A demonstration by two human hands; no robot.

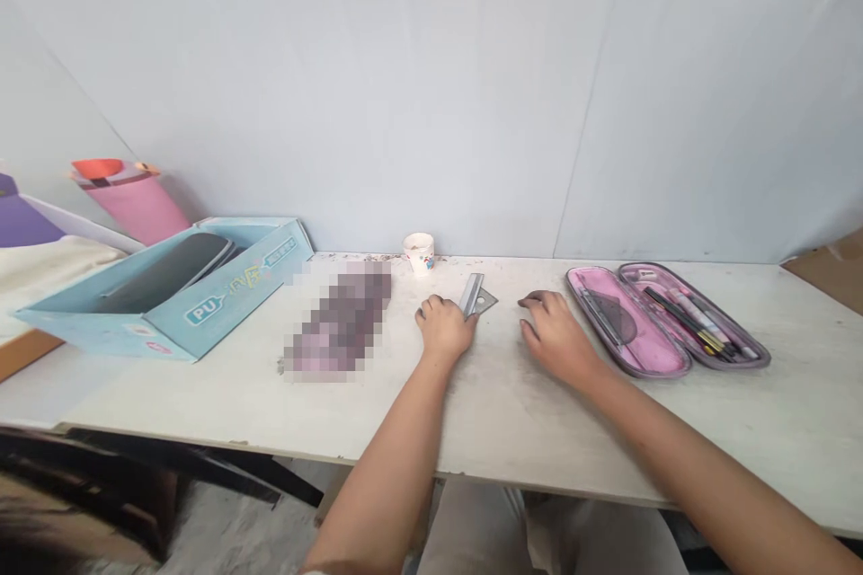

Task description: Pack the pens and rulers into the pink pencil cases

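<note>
A metal set square [477,297] lies on the table [512,418], touching the curled left hand [443,330], though whether that hand grips it I cannot tell; the right hand [556,340] rests empty and released, just beside an open pink pencil case [647,346]

The scuffed white tabletop [512,413] carries, by its right edge, an oblong zip pencil case [664,319], grey-rimmed and pink-lined; at its left edge, an open cardboard box [226,314], pale blue with teal lettering.
</note>
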